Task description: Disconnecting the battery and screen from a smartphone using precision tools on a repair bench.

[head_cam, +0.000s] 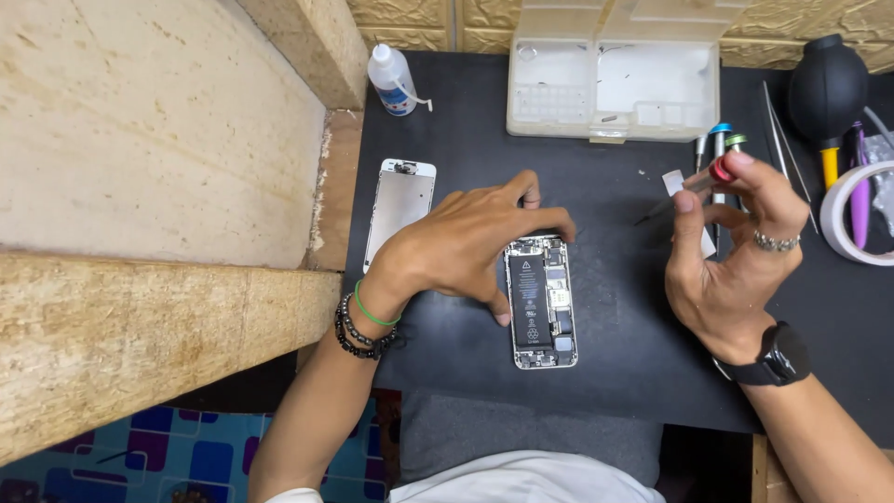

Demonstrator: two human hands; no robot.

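Left hand: the left hand [466, 237] lies palm down over the top end of the opened smartphone [541, 303], fingers spread, fingertips at the phone's upper edge and thumb against its left side, steadying it rather than closed around it.
Right hand: the right hand [736, 251] is raised clear of the mat, to the right of the phone, thumb and fingers pinched on a slim screwdriver with a red cap [689, 189]; its tip points left and down and hangs in the air.
Phone: the opened smartphone lies flat near the middle of the black work mat [615, 345], its black battery and circuit board exposed.
Screen: a detached white screen panel [400, 210] lies on the mat left of the left hand.
Back of the mat: a clear plastic parts tray [615, 88] and a small white squeeze bottle [391, 82].
Right edge: a black rubber air blower [827, 88], a roll of white tape [852, 224] and metal tweezers [778, 140].
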